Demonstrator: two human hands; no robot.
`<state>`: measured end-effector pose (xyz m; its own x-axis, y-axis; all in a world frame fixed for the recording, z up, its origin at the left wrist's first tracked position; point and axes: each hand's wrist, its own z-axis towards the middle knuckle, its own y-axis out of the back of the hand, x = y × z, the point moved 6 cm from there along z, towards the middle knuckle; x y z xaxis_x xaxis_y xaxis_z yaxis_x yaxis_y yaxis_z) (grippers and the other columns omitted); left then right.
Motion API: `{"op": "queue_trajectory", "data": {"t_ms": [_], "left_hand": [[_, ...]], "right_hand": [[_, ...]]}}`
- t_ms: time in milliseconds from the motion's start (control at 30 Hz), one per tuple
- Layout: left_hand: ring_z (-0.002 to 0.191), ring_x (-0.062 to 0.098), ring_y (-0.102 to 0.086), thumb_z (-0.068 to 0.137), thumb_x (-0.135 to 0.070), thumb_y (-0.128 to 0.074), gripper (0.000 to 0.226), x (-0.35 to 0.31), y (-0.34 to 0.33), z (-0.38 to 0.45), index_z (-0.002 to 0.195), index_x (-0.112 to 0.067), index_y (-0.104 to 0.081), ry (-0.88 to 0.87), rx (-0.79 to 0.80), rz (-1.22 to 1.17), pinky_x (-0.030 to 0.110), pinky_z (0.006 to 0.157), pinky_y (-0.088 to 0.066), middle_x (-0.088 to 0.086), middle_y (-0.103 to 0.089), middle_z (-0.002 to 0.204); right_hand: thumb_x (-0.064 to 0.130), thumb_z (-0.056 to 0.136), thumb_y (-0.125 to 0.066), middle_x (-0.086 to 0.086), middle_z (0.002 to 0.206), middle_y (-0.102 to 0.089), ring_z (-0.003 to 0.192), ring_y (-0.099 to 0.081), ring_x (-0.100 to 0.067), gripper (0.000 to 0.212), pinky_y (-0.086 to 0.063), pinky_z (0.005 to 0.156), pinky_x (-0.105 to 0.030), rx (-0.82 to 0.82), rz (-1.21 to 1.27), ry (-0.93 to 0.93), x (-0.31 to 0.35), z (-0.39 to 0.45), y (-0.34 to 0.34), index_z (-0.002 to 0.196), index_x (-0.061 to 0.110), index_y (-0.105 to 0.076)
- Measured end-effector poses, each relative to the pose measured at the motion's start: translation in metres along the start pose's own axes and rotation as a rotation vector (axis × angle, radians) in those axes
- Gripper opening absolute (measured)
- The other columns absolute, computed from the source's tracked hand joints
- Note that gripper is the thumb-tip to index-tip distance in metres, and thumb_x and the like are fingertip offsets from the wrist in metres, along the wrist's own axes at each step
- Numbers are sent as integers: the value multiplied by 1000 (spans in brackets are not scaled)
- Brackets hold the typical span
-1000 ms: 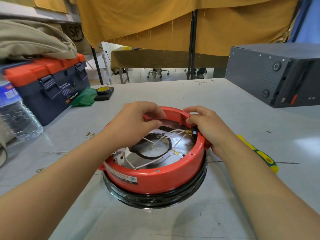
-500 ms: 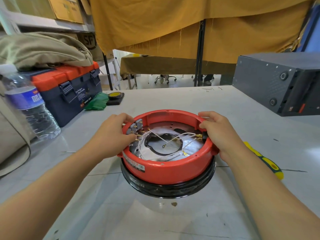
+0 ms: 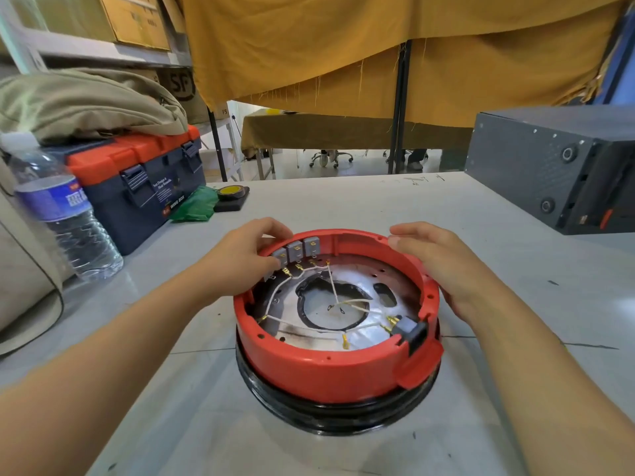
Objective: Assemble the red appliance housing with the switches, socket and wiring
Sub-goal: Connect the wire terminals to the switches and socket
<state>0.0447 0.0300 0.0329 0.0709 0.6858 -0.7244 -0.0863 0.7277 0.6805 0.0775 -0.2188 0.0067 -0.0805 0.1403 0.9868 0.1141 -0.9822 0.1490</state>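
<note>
The round red housing [image 3: 326, 369] sits open side up on a black ring base [image 3: 343, 419] on the grey table [image 3: 343, 201]. Three grey switches [image 3: 295, 250] line its far-left inner wall. A black and grey socket [image 3: 410, 329] is set in the near-right wall. White wires [image 3: 330, 286] with brass terminals cross the metal plate inside. My left hand [image 3: 240, 255] grips the far-left rim beside the switches, fingers curled over the edge. My right hand [image 3: 436, 259] rests against the outside of the far-right rim with its fingers loosely extended.
A blue and orange toolbox [image 3: 144, 180] under a beige bag [image 3: 86, 101] and a water bottle [image 3: 65, 214] stand at the left. A yellow tape roll [image 3: 230, 192] and green packet [image 3: 196, 207] lie behind the housing. A dark metal box [image 3: 556, 166] stands at the right.
The housing has turned clockwise: the socket swung from far right to near right and the switches came round to the far left. My right hand left the socket area.
</note>
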Motion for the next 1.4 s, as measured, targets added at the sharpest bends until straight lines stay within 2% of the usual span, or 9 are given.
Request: {"op": "queue_trajectory", "data": {"t_ms": [267,467,567,800,933,1033,1100,1233,1400], "left_hand": [[104,-4,-56,85,3,-57,40,-23,-15,14,111,-26,-61,-194,132,89,5,79,-43,-15,-62,112],[111,3,-57,84,5,-57,45,-41,-27,20,115,-28,-58,-320,229,202,24,99,-43,-12,-62,117],[114,3,-56,84,5,-56,46,-49,-34,21,117,-26,-58,-365,240,239,25,102,-42,-10,-62,120],[112,-1,-56,84,6,-55,45,-66,-50,22,118,-23,-58,-453,245,263,0,90,-36,-9,-63,120],[116,2,-55,86,4,-56,46,-67,-53,21,121,-26,-55,-459,212,280,6,92,-38,-7,-61,125],[121,0,-51,88,-1,-58,42,-64,-47,18,121,-26,-54,-439,178,227,18,102,-39,-11,-55,133],[115,-2,-54,89,-6,-59,35,-63,-35,15,119,-24,-56,-438,103,197,17,101,-40,-11,-58,127],[90,2,-61,89,-7,-58,20,-58,-12,11,103,-20,-63,-395,-26,170,11,80,-45,-7,-68,100],[84,-6,-59,87,-8,-61,18,-43,-14,5,94,-22,-69,-316,107,353,2,76,-41,-11,-69,93]], "right_hand": [[23,82,-69,5,113,-68,108,-62,-15,26,-42,104,-39,107,-22,10,2,0,-5,108,24,-66],[23,81,-70,7,110,-69,105,-64,-14,26,-43,104,-41,139,-48,26,1,3,-7,106,27,-66],[23,80,-70,6,110,-69,106,-64,-14,27,-42,104,-41,162,-61,37,1,3,-8,107,27,-66],[22,81,-71,6,106,-71,99,-67,-11,31,-47,99,-36,226,-90,52,2,1,-13,111,26,-64],[12,84,-68,5,101,-73,91,-70,-13,35,-52,88,-29,267,-112,40,0,-1,-19,117,20,-60],[9,85,-66,1,101,-71,94,-68,-18,33,-50,95,-38,208,-156,27,-1,1,-16,114,22,-61],[8,86,-65,-3,102,-70,97,-67,-21,30,-48,97,-44,194,-157,18,-2,2,-16,111,23,-62],[8,89,-60,-4,104,-69,100,-64,-22,23,-47,98,-47,166,-154,17,-3,2,-19,105,24,-63],[9,91,-55,-7,109,-65,102,-62,-26,21,-46,97,-49,121,-152,-11,-5,3,-20,106,22,-61]]}}
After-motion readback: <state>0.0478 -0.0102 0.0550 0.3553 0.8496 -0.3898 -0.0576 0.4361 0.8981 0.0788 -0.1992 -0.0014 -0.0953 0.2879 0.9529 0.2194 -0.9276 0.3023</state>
